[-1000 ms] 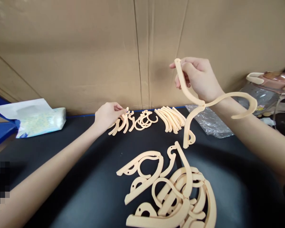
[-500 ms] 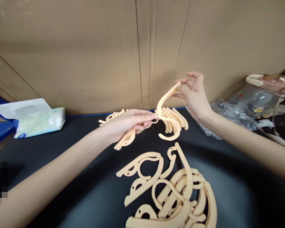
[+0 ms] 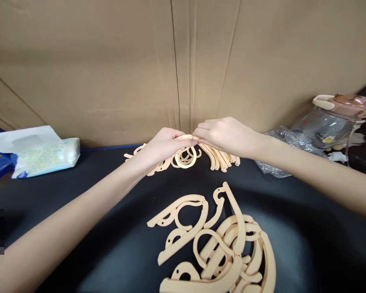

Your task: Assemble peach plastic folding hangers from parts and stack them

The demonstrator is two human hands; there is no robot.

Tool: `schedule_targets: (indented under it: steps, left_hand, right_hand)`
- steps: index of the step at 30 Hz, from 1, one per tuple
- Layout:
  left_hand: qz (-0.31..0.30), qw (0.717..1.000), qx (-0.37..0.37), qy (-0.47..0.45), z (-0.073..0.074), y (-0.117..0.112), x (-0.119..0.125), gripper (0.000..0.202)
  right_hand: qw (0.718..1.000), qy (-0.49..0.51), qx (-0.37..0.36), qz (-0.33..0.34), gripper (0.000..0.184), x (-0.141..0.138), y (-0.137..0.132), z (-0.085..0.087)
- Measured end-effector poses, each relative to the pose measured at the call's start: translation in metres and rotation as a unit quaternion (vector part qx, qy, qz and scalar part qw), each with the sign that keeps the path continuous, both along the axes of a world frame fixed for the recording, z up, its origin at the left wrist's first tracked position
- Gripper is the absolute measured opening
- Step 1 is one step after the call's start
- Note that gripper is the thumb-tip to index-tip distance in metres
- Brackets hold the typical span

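My left hand (image 3: 163, 145) and my right hand (image 3: 224, 135) meet at the far side of the black table (image 3: 79, 211), fingertips almost touching. Both pinch a small curved beige plastic piece (image 3: 186, 138) just above a row of hook-shaped beige pieces (image 3: 186, 156). To the right of that row, partly under my right hand, lies a bundle of long curved strips (image 3: 222, 158). Near me sits a loose heap of larger beige curved parts (image 3: 219, 248).
A cardboard wall (image 3: 171, 61) closes off the back of the table. A tissue pack (image 3: 45, 154) lies at the back left. Crumpled clear plastic (image 3: 274, 167) and a transparent jug with a pinkish lid (image 3: 332, 122) stand at the right.
My right hand came down from chest height, let the long curved part go, and moved left. My left hand moved back to the row. Both now pinch a small piece together.
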State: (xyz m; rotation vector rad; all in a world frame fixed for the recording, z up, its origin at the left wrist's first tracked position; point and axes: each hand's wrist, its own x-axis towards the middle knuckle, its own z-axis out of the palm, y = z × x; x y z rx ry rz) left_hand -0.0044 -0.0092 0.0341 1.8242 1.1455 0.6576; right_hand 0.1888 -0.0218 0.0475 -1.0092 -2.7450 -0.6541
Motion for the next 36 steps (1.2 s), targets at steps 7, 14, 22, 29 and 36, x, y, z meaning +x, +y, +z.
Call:
schedule_targets:
  steps: [7,14,22,29,36]
  left_hand:
    - [0.030,0.999,-0.032,0.031,0.001,0.004,-0.008,0.033]
    - [-0.004,0.999,-0.037,-0.033,0.000,0.002,-0.012,0.036]
    - [0.030,0.985,-0.069,-0.158,-0.001,0.005,-0.003,0.036]
    - [0.061,0.987,0.007,-0.147,0.001,0.005,-0.004,0.046]
    - [0.066,0.981,-0.017,-0.182,0.002,0.004,-0.005,0.027]
  right_hand:
    - [0.959,0.210,-0.189,-0.035,0.036,0.010,0.020,-0.009]
    - [0.950,0.177,-0.151,-0.207,0.032,0.010,0.037,-0.048]
    - [0.961,0.087,-0.082,-0.248,0.036,-0.006,0.035,-0.074]
    - [0.956,0.062,-0.062,-0.281,0.038,-0.004,0.040,-0.068]
    - [0.965,0.038,-0.056,-0.252,0.032,-0.008,0.036,-0.067]
